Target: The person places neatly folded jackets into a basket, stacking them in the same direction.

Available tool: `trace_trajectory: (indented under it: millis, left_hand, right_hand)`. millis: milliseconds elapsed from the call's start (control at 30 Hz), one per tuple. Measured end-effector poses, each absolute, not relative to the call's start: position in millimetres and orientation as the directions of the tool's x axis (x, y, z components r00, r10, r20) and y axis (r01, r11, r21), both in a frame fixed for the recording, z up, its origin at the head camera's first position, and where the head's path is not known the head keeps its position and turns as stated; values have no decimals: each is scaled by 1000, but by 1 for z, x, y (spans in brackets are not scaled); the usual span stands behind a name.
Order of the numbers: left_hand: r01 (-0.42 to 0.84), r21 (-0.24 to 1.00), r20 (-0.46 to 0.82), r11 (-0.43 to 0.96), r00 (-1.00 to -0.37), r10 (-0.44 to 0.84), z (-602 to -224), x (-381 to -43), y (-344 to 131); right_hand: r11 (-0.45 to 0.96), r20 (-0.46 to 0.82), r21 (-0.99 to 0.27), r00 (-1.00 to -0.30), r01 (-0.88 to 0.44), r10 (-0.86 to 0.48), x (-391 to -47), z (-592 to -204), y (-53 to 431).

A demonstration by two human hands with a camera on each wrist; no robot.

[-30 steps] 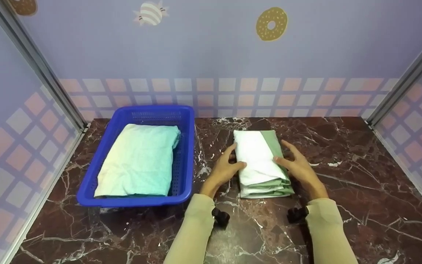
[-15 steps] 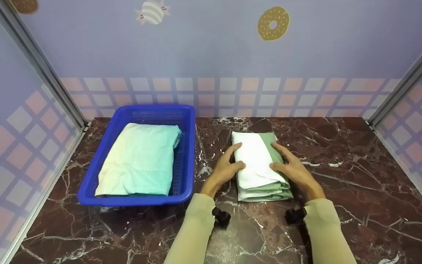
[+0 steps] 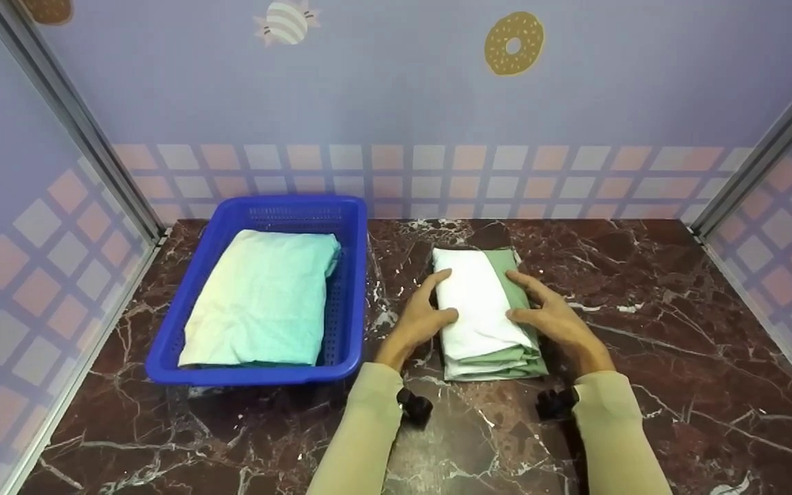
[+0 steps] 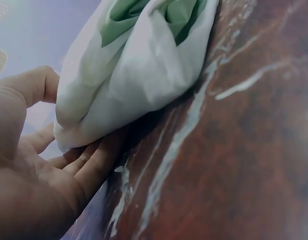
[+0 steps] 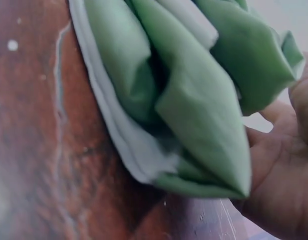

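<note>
A folded white and green cloth [image 3: 482, 302] lies on the marbled tabletop in the head view, its layered end towards me. My left hand [image 3: 420, 316] grips its left side, thumb on top; in the left wrist view, the fingers [image 4: 96, 165] reach beneath the white folded edge [image 4: 144, 75]. Across from it, my right hand [image 3: 561, 323] holds the green side, with thumb and a fingertip on the upper face. Green folds [image 5: 203, 115] fill much of the right wrist view and hide part of that hand [image 5: 278, 175].
A blue plastic basket [image 3: 351, 289] stands to the left, holding a folded pale yellow and turquoise cloth [image 3: 258, 299]. Patterned wall panels [image 3: 396, 89] enclose the dark red marbled table [image 3: 678, 330] at the back and both sides.
The folded cloth has shifted slightly towards me and to the left. My right hand has moved inward, its fingertips now further over the green part. The basket stays put.
</note>
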State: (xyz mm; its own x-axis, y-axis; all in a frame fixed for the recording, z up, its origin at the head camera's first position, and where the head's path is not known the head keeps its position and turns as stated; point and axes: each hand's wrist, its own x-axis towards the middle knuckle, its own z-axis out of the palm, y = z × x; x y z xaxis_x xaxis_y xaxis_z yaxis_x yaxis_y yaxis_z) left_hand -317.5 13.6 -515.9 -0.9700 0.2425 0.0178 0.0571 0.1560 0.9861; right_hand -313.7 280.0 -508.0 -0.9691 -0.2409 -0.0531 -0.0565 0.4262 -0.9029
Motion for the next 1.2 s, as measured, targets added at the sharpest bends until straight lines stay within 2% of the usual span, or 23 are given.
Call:
trace_trajectory:
  millis: [367,933,1200]
  left_hand:
    - [89,984,49,155,-967,249,-511,-318,12]
    - [141,978,107,153,-971,214,-493,-313,11]
    - [126,985,98,117,-971,219,-485,-308,11]
  right_hand:
    - [368,-55,-928,-958,-55,-281,-312,-504,279]
    - [294,-32,-955,-970,-42,-242,-309,-487,275]
    - [306,64,-941,-964,-145,-260,-307,-479,276]
